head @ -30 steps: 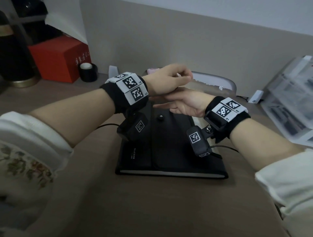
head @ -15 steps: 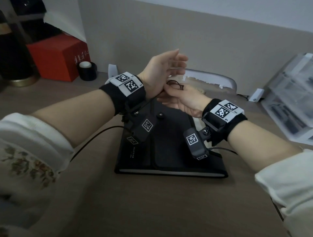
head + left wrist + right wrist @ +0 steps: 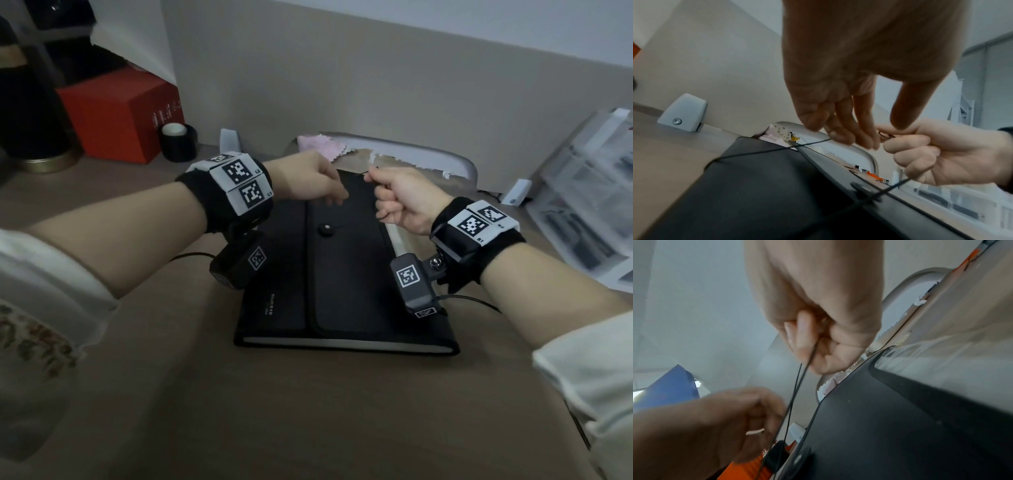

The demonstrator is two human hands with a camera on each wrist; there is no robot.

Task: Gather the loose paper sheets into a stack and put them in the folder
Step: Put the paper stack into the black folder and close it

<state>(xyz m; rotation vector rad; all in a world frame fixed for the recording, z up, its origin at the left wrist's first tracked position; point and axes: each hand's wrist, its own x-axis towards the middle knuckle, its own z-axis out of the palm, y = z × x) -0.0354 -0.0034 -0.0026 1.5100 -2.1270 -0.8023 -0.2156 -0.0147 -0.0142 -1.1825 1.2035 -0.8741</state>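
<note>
The tabletop [image 3: 308,411] is carrying the black folder [image 3: 342,284], lying flat with its flap down, a white edge (likely the gathered sheets) showing at its near side. The right hand [image 3: 400,198] is pinching the thin closure cord [image 3: 764,151] in curled fingers; the left hand [image 3: 308,181] is hovering relaxed, holding nothing. Judging by this, only fastening is remaining.

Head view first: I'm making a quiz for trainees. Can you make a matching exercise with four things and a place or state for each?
Things:
1. black folder
2. red box
3. right hand
4. pink cloth

Places or states:
A. far left, by the wall
B. pinches the thin black cord
C. flat on the desk, flap closed
D. beyond the folder's far edge

Pairs: 1-C, 2-A, 3-B, 4-D
</note>
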